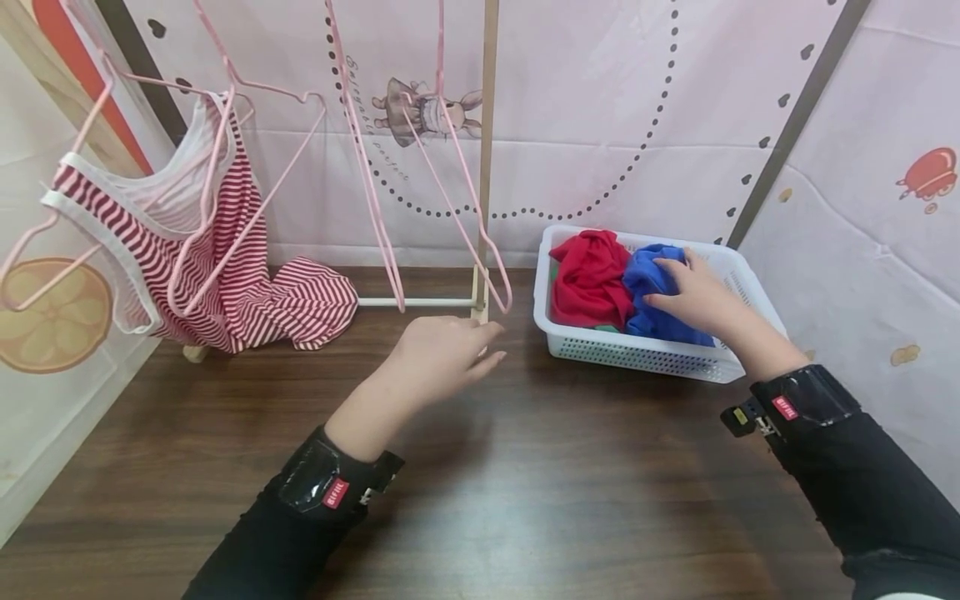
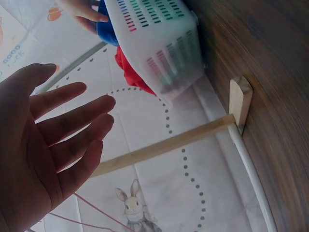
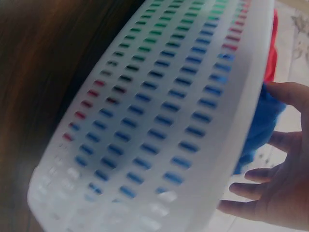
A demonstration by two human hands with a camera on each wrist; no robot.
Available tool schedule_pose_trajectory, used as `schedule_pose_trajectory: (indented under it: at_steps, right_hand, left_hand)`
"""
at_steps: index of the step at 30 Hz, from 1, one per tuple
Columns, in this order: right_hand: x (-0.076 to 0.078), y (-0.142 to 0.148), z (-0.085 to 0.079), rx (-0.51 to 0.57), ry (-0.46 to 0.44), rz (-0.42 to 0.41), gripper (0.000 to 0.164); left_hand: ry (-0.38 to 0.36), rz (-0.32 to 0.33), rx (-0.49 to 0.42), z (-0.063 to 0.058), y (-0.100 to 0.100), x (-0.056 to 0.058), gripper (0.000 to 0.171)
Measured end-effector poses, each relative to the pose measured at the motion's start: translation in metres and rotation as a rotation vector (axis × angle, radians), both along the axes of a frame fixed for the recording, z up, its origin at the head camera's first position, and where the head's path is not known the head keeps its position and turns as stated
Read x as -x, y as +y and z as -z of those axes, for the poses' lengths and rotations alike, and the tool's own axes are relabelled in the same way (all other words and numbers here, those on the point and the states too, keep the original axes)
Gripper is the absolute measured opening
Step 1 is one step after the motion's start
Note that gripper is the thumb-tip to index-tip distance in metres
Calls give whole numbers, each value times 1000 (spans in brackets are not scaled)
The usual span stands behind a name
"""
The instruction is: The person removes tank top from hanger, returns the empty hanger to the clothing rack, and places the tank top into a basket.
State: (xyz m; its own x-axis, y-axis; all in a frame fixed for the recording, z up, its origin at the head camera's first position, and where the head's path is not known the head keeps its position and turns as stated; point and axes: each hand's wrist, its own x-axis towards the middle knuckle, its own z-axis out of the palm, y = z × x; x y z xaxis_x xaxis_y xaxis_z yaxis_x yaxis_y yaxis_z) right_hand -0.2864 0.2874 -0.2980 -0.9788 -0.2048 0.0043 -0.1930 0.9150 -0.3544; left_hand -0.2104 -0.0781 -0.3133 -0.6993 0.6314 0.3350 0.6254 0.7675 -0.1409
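My right hand [image 1: 693,292] is over the white plastic basket [image 1: 630,352], thumb and fingers spread at the blue cloth [image 1: 651,279]. In the right wrist view the thumb and index finger seem to touch this cloth [image 3: 263,123], with no clear grip on it. Beside it in the basket lies a bunched red cloth [image 1: 592,279]; bits of green show below. My left hand [image 1: 442,354] hovers above the floor near the rack's foot. The left wrist view has its fingers [image 2: 79,116] loosely extended and apart, holding nothing.
On the left a red-and-white striped garment [image 1: 225,275] hangs from a pink hanger [image 1: 97,108]. More pink hangers [image 1: 371,192] hang nearby. A wooden rack post [image 1: 489,150] and a pale lower bar [image 1: 420,302] stand behind my left hand. Printed curtains [image 1: 585,108] surround the brown floor [image 1: 525,483].
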Motion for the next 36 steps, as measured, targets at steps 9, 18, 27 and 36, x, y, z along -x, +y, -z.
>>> schedule_pose_trajectory:
  at_steps: [9, 18, 27, 36]
  right_hand:
    - [-19, -41, -14, -46, 134, -24, 62]
    - [-39, -71, -25, 67, 138, -83, 63]
    - [-50, -90, -24, 117, 172, -108, 64]
    - [-61, -103, -18, 40, 304, -108, 74]
  left_hand:
    - [3, -44, -41, 1, -28, 6, 21]
    - [102, -116, -57, -14, -65, 9, 27]
    - [66, -286, -130, -25, -106, 23, 29]
    - [199, -415, -213, -27, -146, 24, 28]
